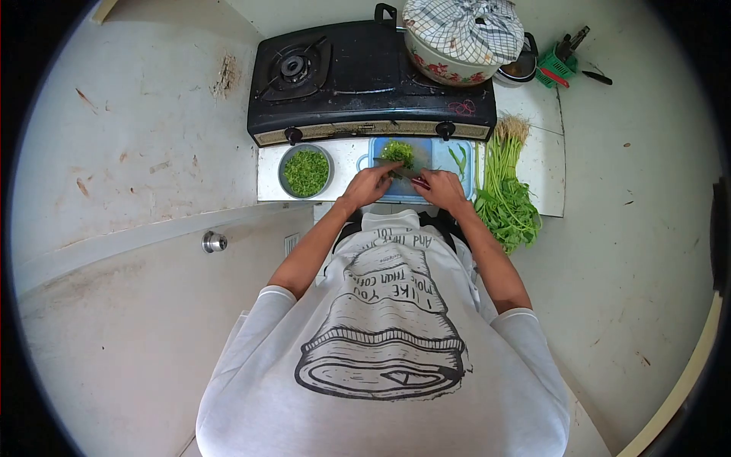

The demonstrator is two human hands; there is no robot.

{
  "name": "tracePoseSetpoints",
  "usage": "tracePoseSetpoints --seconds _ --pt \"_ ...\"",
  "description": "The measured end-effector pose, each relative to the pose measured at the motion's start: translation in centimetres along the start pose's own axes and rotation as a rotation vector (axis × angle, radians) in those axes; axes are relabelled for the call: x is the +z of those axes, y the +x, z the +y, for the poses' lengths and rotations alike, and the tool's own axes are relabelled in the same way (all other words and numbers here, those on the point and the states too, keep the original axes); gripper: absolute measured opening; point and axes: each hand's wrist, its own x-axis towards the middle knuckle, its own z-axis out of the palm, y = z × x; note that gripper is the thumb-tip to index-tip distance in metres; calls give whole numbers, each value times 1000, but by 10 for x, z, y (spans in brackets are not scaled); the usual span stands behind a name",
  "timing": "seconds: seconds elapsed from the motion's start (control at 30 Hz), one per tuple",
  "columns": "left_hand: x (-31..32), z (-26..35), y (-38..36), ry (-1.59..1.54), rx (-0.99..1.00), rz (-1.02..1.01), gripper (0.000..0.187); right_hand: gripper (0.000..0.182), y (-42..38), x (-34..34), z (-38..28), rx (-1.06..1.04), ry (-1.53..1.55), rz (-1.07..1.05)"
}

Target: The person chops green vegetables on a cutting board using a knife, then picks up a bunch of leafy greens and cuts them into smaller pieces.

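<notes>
A knife (408, 173) lies across chopped greens (397, 153) on a blue cutting board (444, 155). My right hand (442, 187) is closed around its dark red handle. My left hand (370, 184) is at the board's left part, its fingertips by the blade and the greens; whether they pinch any greens is too small to tell. Left of the board stands a grey bowl (284, 183) filled with chopped greens. A few loose green pieces (459, 160) lie on the board's right part.
Behind the board stands a black two-burner stove (365, 84), with a cloth-covered pot (457, 57) on its right side. A bunch of leafy greens (505, 186) hangs over the counter's front edge at the right. A green basket (550, 68) holds utensils at the back right.
</notes>
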Motion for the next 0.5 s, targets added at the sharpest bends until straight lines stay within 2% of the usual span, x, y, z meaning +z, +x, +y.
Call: tracePoseSetpoints --seconds 0.1,0.27,0.33,0.5 --pt "6 4 0 5 16 -24 59 33 0 2 6 -70 31 9" --pt "4 9 2 2 -106 -26 59 28 -2 -5 11 -189 67 90" --pt "5 6 -1 -28 -119 0 61 30 -1 -6 18 -167 78 52" --pt "14 -9 -16 -266 -181 273 58 33 -2 5 33 -150 101 0"
